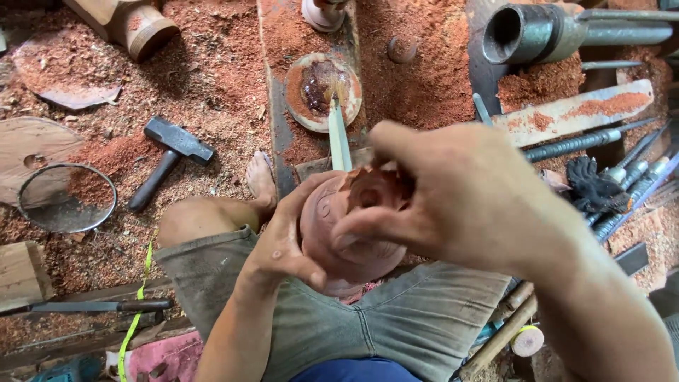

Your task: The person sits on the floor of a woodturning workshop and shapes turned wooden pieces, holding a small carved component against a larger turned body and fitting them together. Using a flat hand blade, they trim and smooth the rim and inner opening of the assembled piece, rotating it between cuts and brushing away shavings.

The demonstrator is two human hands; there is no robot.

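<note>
The reddish wooden bowl [346,240] sits over the person's lap, cupped from the left side by the left hand [286,237] with fingers curled under its rounded wall, while the right hand [453,191] pinches wood shavings at its open mouth. It looks stiff, fairly light and thin at the rim, so the rounded wall seems the safer hold. No packages or labels show; a hammer [170,152] lies on the sawdust-covered floor [212,78] toward the left edge.
</note>
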